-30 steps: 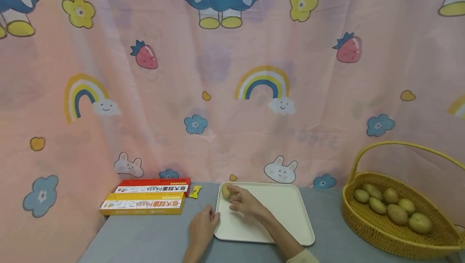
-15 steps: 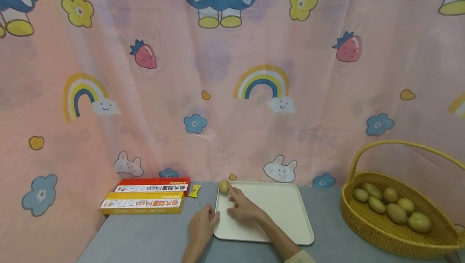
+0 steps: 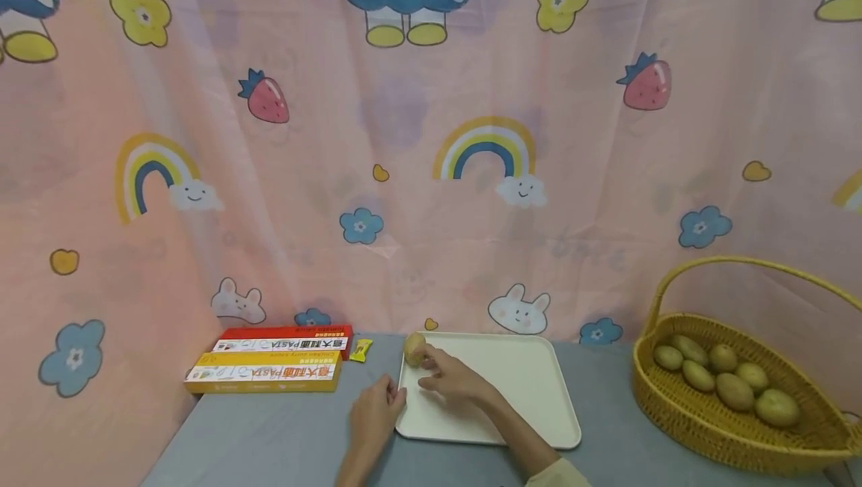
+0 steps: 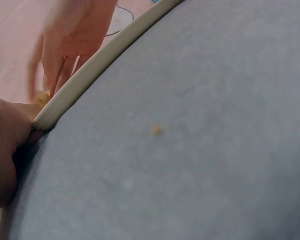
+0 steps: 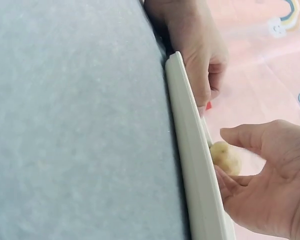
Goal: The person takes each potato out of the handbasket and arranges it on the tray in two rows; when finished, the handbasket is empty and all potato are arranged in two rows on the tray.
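A small potato sits in the far left corner of a cream rectangular tray. My right hand is over the tray, its fingertips right at the potato's near right side. In the right wrist view, the thumb stands apart from the potato and the fingers are loosely bent beside it. My left hand pinches the tray's left rim near the front corner. The left wrist view shows the thumb over the rim and a finger partly hidden below it.
At the right stands a yellow woven basket with a tall handle and several potatoes inside. Two pasta boxes, one red and one yellow, lie at the left beside a small yellow packet. A pink patterned curtain hangs behind.
The right hand has let go of the potato at the tray's far left corner, drawn back slightly, then brought its fingertips to it again. The left hand has stayed at the rim.
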A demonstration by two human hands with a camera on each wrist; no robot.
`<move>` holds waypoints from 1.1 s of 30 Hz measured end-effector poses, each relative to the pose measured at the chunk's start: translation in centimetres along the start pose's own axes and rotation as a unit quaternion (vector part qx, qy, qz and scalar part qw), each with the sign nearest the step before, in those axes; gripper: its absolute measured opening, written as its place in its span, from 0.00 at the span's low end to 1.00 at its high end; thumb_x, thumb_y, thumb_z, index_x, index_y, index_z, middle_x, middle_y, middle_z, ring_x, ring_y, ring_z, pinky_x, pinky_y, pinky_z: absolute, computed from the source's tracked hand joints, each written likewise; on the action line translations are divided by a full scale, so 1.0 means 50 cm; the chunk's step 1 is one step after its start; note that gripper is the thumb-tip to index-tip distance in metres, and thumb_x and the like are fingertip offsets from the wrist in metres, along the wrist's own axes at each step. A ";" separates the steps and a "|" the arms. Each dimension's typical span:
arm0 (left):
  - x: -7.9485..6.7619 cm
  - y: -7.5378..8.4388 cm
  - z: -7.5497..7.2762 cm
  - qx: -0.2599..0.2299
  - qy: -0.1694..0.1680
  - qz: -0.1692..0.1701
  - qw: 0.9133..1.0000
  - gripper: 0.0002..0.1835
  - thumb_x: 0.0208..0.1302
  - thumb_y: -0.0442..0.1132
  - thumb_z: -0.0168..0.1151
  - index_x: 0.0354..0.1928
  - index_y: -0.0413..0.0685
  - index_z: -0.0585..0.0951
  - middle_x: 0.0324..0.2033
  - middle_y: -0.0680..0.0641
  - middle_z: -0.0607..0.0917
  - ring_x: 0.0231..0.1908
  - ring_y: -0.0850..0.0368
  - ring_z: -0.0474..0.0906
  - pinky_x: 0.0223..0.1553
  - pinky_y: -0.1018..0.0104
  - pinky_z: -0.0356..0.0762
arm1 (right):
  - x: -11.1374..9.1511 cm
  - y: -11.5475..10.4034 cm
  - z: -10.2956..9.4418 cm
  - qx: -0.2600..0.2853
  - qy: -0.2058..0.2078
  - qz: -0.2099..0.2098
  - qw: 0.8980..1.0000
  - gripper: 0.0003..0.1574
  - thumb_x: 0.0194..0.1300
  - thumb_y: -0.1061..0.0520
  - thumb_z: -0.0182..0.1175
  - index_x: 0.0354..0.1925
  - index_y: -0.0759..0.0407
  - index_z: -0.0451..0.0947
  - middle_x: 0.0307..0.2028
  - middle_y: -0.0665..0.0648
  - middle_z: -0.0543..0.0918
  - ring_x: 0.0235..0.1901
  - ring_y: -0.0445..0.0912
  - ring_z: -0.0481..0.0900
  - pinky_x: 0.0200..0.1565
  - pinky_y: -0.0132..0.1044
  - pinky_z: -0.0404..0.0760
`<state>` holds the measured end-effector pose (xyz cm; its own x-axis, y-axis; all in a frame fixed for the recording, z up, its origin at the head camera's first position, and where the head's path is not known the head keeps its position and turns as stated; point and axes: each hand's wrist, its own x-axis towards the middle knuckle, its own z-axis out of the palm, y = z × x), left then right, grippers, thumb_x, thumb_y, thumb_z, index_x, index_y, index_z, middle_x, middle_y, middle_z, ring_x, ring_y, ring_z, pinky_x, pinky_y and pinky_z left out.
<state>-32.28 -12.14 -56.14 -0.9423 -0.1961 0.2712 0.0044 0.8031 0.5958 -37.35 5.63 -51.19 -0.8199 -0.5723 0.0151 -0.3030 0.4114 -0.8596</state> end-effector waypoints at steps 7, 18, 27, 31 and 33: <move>0.001 -0.005 0.003 0.000 0.002 0.001 1.000 0.14 0.64 0.41 0.72 0.26 0.52 0.75 0.18 0.58 0.71 0.20 0.65 0.63 0.24 0.72 0.56 | 0.004 0.008 0.013 -0.021 0.004 -0.007 1.000 0.30 0.73 0.61 0.61 0.69 0.72 0.70 0.74 0.77 0.62 0.71 0.71 0.68 0.69 0.65 0.70; 0.001 -0.006 0.004 -0.003 0.015 0.018 1.000 0.14 0.62 0.39 0.72 0.26 0.52 0.75 0.18 0.58 0.70 0.20 0.66 0.61 0.23 0.72 0.55 | 0.004 0.005 0.009 -0.028 0.001 0.003 1.000 0.29 0.74 0.60 0.60 0.67 0.72 0.72 0.74 0.76 0.63 0.71 0.71 0.69 0.69 0.66 0.69; -0.001 -0.006 0.005 0.003 0.008 0.018 1.000 0.13 0.63 0.39 0.72 0.27 0.51 0.76 0.18 0.58 0.71 0.20 0.65 0.62 0.24 0.72 0.55 | -0.009 -0.015 -0.018 -0.011 -0.013 0.004 1.000 0.27 0.74 0.58 0.59 0.66 0.70 0.73 0.68 0.73 0.74 0.67 0.71 0.74 0.67 0.67 0.71; -0.001 -0.005 0.002 0.004 -0.001 0.011 1.000 0.13 0.64 0.40 0.72 0.27 0.51 0.76 0.18 0.57 0.71 0.20 0.64 0.63 0.25 0.72 0.56 | -0.012 -0.023 -0.046 -0.021 -0.001 0.004 1.000 0.25 0.75 0.57 0.59 0.65 0.67 0.75 0.68 0.72 0.75 0.64 0.70 0.79 0.61 0.64 0.78; -0.001 -0.004 0.000 0.002 -0.003 0.009 1.000 0.13 0.64 0.40 0.72 0.27 0.50 0.76 0.18 0.57 0.71 0.20 0.64 0.63 0.25 0.72 0.56 | -0.018 -0.030 -0.064 -0.026 0.015 0.003 1.000 0.25 0.76 0.56 0.58 0.65 0.67 0.76 0.68 0.72 0.76 0.63 0.69 0.79 0.59 0.61 0.80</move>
<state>-32.24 -12.28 -56.25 -0.9440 -0.1792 0.2771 0.0191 0.8086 0.5880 -37.72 7.80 -48.26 -0.8357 -0.5484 0.0271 -0.3229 0.4508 -0.8322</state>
